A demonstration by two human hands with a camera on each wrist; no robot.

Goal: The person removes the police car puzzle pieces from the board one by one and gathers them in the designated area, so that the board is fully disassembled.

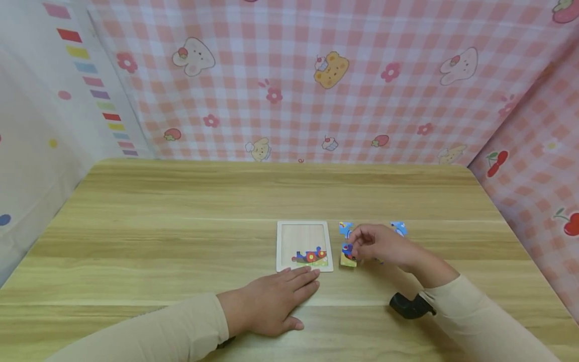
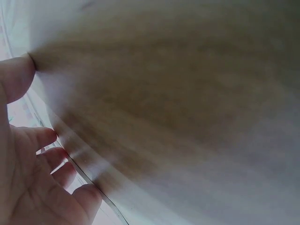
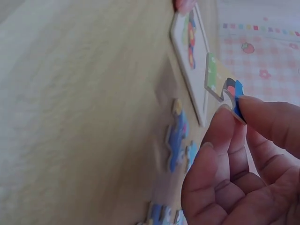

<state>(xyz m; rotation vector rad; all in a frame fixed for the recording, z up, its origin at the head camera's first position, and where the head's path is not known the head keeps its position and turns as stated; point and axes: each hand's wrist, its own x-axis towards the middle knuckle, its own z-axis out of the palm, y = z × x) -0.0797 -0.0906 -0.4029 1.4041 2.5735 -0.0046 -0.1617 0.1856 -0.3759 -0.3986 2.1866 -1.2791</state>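
Note:
My right hand pinches a puzzle piece by its top edge, between thumb and fingers. In the right wrist view, this puzzle piece is held up off the table, showing green, yellow, black, red and blue. To its left lies a pale wooden puzzle tray, with joined pieces of a red and blue picture along its lower right inside. My left hand rests palm down on the table, its straight fingers reaching the tray's near edge.
Loose blue puzzle pieces lie right of the tray, among them one piece at the back and another piece beyond my right hand. A black curved object sits by my right sleeve. Checked cloth hangs behind the wooden table.

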